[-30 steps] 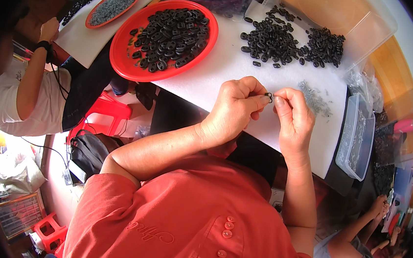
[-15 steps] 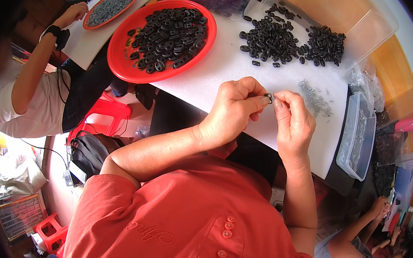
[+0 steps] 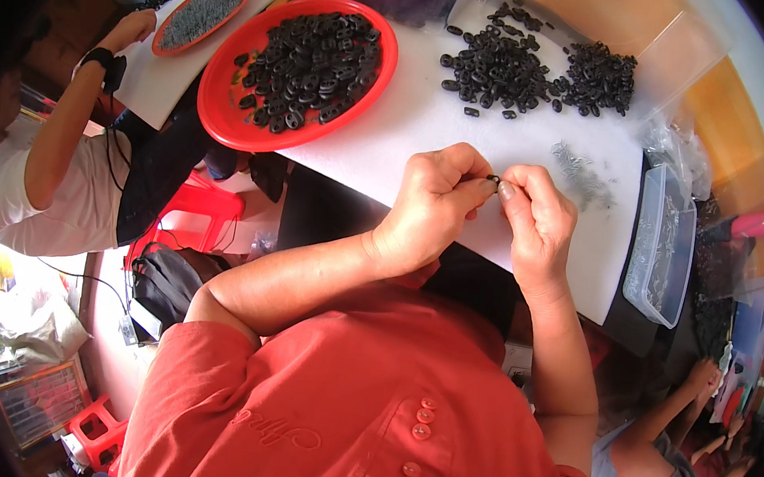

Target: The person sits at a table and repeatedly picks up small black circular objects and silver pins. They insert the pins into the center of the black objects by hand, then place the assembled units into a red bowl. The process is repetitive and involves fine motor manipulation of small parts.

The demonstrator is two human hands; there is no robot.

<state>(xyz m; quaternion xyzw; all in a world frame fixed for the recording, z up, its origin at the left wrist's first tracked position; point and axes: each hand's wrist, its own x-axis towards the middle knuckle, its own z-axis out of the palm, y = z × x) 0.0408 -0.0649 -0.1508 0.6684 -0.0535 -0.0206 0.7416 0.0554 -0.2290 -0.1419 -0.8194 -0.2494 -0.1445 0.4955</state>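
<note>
My left hand (image 3: 435, 202) pinches a small black plastic piece (image 3: 494, 180) between thumb and forefinger, above the near edge of the white tabletop. My right hand (image 3: 540, 214) meets it from the other side, thumb and forefinger pressed together at the piece. Whatever those right fingertips hold is too small and hidden to make out. Just beyond the right hand lies a scatter of small, clear or silvery slender pieces (image 3: 583, 174). Farther off, loose black oval pieces with holes (image 3: 501, 72) form a heap, beside a heap of smaller black pieces (image 3: 601, 76).
A red round tray (image 3: 213, 101) of larger black two-holed pieces stands left of the heaps. At the right edge is a clear plastic box (image 3: 642, 261) with more slender pieces. A co-worker's hand (image 3: 132, 28) is beside an orange-red tray (image 3: 160, 45) at far left; another person sits lower right.
My right hand has shifted slightly left, bringing its fingertips up against the black piece. The small gap between the two hands has closed. My left hand has barely moved.
</note>
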